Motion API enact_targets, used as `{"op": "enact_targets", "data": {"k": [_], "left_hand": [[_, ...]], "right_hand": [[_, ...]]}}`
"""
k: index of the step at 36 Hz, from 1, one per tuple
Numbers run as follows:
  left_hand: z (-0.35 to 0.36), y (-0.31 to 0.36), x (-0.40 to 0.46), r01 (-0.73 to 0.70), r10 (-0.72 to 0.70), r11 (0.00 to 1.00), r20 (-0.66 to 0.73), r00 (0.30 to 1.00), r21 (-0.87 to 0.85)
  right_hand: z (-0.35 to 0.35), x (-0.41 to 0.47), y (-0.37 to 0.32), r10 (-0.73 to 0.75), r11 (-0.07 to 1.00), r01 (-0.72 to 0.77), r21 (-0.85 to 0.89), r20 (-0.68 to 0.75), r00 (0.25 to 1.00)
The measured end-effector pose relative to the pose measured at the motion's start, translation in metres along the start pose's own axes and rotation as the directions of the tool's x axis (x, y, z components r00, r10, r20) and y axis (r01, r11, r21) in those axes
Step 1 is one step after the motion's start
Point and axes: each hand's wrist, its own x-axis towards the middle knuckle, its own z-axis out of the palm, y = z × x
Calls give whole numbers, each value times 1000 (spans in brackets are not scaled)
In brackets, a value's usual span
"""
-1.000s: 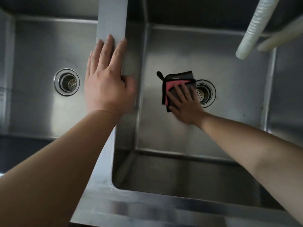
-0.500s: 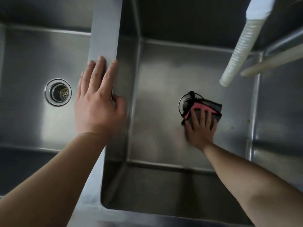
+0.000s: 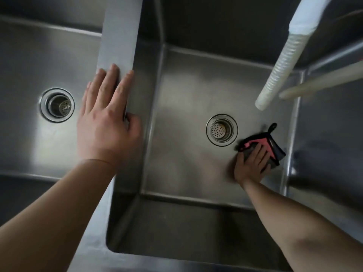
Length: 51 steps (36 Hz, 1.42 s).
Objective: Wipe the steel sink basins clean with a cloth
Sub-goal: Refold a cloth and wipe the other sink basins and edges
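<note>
I look down into two steel sink basins. A pink and dark grey cloth (image 3: 272,147) lies on the floor of the middle basin (image 3: 182,154), to the right of its drain (image 3: 222,129) and close to the right wall. My right hand (image 3: 250,165) presses flat on the cloth with straight fingers. My left hand (image 3: 107,120) rests flat on the steel divider (image 3: 119,36) between the basins, thumb hooked over its right edge.
The left basin (image 3: 29,75) has its own drain strainer (image 3: 57,105). A white ribbed hose (image 3: 277,75) hangs over the middle basin's back right corner, beside a pale pipe (image 3: 324,79). A further steel wall (image 3: 330,134) lies to the right.
My right hand has slid the cloth across the basin floor from left of the drain, over it, to its right side. The left hand stays on the divider.
</note>
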Motion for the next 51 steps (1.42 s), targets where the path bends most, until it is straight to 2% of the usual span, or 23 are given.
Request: {"op": "enact_targets", "data": {"k": [3, 6, 9, 12, 14, 17, 19, 24, 33, 36, 41, 44, 46, 48, 51], "left_hand": [[2, -1, 1, -10, 10, 1000, -14, 1000, -1], [2, -2, 0, -18, 18, 1000, -21, 1000, -1], [2, -1, 0, -10, 10, 1000, -10, 1000, 5], [1, -1, 0, -3, 3, 1000, 0, 1000, 12], [0, 0, 0, -2, 2, 1000, 2, 1000, 8], [0, 0, 0, -4, 4, 1000, -1, 1000, 6], [1, 0, 1, -9, 10, 1000, -7, 1000, 9], [0, 0, 2, -10, 10, 1000, -8, 1000, 14], [1, -1, 2, -11, 11, 1000, -10, 1000, 23], [1, -1, 2, -5, 5, 1000, 1, 1000, 26], [1, -1, 2, -4, 4, 1000, 11, 1000, 25], [2, -1, 1, 10, -10, 999, 12, 1000, 32], [2, 0, 0, 19, -19, 999, 16, 1000, 32], [2, -1, 0, 22, -23, 999, 16, 1000, 30], [1, 0, -1, 18, -18, 999, 12, 1000, 27]], "right_hand": [[-5, 15, -35, 118, 986, -113, 119, -32, 993], [-13, 39, -78, 130, 978, -115, 176, -79, 988], [-15, 58, -119, 66, 981, -57, 187, -42, 997], [-10, 55, -147, -104, 987, 101, 125, 15, 994], [-5, 42, -150, -324, 946, 324, 2, 56, 945], [5, 19, -136, -655, 728, 678, -100, 190, 732], [10, 10, -122, -739, 615, 777, -135, 245, 628], [5, 11, -131, -753, 569, 791, -224, 247, 611], [-9, 29, -295, -786, 543, 832, -115, 278, 552], [-4, 26, -316, -767, 590, 804, -69, 263, 586], [-13, 41, -296, -738, 623, 776, -104, 252, 626], [-35, 70, -261, -649, 732, 671, -117, 181, 739], [-50, 93, -223, -590, 803, 595, -44, 82, 803], [-65, 112, -181, -485, 874, 485, 5, 72, 872], [-77, 124, -117, -349, 912, 372, -175, 148, 925]]}}
